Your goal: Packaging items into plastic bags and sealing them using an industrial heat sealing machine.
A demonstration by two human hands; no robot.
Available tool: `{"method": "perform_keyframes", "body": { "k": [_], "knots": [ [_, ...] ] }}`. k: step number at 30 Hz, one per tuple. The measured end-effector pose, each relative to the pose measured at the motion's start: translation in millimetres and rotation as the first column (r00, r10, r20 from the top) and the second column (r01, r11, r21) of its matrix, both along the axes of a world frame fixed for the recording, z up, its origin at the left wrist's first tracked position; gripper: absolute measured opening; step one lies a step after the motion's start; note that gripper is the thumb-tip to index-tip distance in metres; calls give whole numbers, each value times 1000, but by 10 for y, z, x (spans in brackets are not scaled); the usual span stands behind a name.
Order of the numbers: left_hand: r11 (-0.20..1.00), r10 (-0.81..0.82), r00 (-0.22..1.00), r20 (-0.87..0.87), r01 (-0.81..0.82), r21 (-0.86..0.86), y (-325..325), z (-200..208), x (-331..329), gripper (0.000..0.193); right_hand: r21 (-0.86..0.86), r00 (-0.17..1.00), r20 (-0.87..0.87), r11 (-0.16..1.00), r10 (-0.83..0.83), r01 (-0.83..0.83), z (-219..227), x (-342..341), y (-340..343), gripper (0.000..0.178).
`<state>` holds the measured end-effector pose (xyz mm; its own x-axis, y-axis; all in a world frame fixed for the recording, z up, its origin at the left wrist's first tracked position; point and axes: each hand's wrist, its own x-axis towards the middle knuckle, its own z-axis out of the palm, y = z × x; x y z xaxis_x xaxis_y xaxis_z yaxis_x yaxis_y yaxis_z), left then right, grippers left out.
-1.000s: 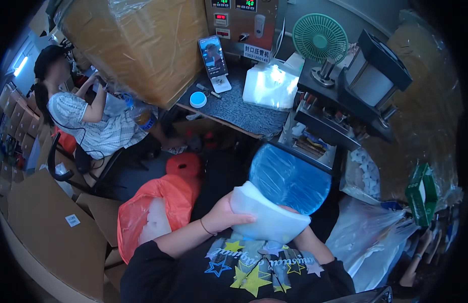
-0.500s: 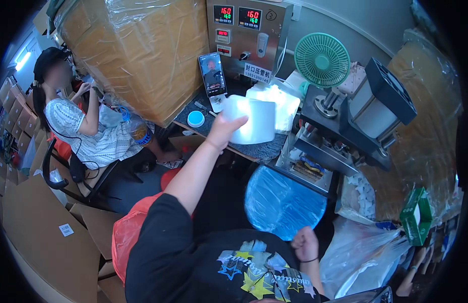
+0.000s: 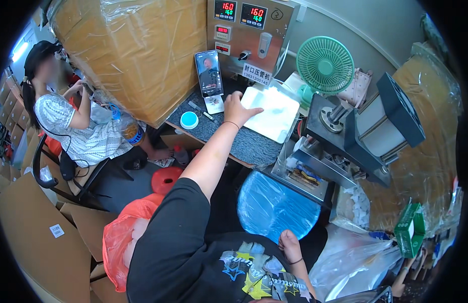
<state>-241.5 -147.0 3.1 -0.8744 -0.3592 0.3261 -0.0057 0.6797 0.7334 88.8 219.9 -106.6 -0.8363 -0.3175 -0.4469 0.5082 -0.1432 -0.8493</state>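
My left hand reaches over the bench, fingers and thumb spread apart. Its thumb lies over the edge of a flat, shiny white sheet or tray; glare hides whether several are stacked there. My right hand is curled into a loose fist near my body, beside the blue plastic-wrapped seat, with nothing visible in it. A phone leans on a small white stand just left of my left hand. A round tub with a light-blue top sits on the grey bench mat.
A steel control box with red displays stands behind the bench. The green fan and a metal press are at right. A large wrapped carton stands left, near a seated person. A red bag lies by my left side.
My left hand has lowered the raised white sheet-like piece onto the bench and loosened its fingers. My right fist has shifted slightly left. The view has turned a little.
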Motion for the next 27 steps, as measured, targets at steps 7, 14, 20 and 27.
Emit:
{"method": "perform_keyframes", "body": {
  "k": [7, 14, 20, 27],
  "knots": [
    [878, -336, 874, -350, 157, -452, -55, 575, 1464, 52, 142, 996, -49, 987, 79, -71, -72, -22, -55, 29],
    [812, -395, 494, 774, 582, 43, -1596, 792, 4055, 23, 314, 965, -122, 932, 231, -183, -121, -133, -41, 26],
    [949, 100, -62, 993, 307, -77, -2082, -563, 5393, 34, 309, 903, -151, 887, 403, -344, -363, -319, -256, 27],
    [887, 395, 411, 822, -403, -225, -2416, -2074, 5682, 54, 571, 750, -200, 697, 630, -433, -88, -293, -647, 28]
  ]
}}
